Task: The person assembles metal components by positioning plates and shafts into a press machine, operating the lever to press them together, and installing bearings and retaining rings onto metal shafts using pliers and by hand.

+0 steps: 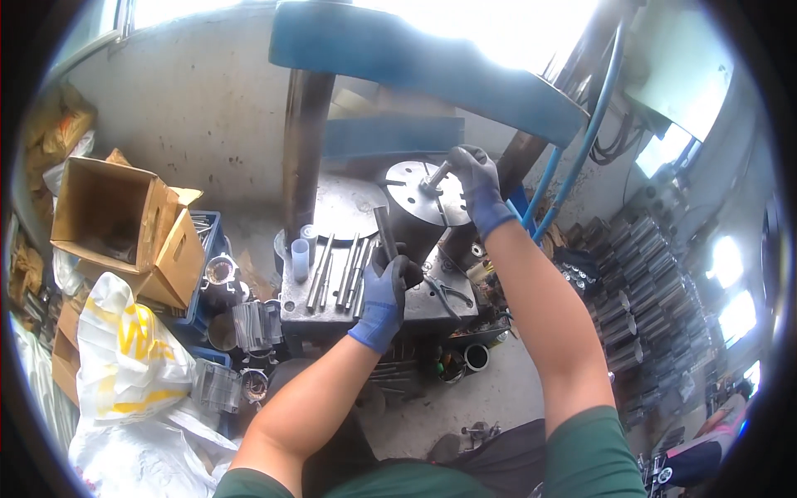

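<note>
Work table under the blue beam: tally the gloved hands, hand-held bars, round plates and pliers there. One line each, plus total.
Gloved hands: 2 (left hand, right hand)
Hand-held bars: 2 (dark bar, shiny rod)
Round plates: 2 (plain plate, holed plate)
Pliers: 1
Total: 7

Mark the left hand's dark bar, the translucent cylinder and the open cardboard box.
Dark bar (385, 233): head view, exposed shaft.
Translucent cylinder (300, 264): head view, side wall.
Open cardboard box (159, 217): head view, outer side.
</note>
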### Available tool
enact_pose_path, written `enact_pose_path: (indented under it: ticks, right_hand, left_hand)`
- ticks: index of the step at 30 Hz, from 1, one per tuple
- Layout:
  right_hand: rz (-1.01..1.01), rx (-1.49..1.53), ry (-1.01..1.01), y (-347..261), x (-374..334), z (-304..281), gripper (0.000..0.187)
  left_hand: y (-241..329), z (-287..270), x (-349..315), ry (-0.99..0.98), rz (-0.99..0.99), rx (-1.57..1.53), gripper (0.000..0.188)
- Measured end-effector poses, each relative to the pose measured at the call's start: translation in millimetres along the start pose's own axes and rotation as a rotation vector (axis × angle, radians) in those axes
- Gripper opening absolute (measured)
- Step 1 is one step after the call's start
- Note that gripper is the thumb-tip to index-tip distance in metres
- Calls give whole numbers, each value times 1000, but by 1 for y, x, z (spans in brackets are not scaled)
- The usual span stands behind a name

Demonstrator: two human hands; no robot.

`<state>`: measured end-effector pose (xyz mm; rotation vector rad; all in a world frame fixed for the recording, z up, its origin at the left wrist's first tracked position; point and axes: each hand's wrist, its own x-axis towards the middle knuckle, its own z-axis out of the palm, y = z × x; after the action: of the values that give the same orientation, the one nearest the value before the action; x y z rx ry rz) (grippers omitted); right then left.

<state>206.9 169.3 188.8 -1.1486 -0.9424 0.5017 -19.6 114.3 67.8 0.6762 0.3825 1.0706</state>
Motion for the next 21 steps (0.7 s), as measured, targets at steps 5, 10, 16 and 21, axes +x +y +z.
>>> enact_pose_path:
  ticks: [5,10,16,21]
  right_hand:
    - [241,159,149,24,21,36,19]
    - [196,83,-28,35,47,33,24]
    - [156,-195,-83,22,35,54,24]
    - [52,-385,-109,31,45,45,22]
  left_hand:
    - [7,-21,15,-11,-105,-22,41]
    - [12,-12,23,-15,-92,-58,37]
    - [17,-23,26,6,-95,-41,35]
    - [22,-28,34,50,-128,30,33]
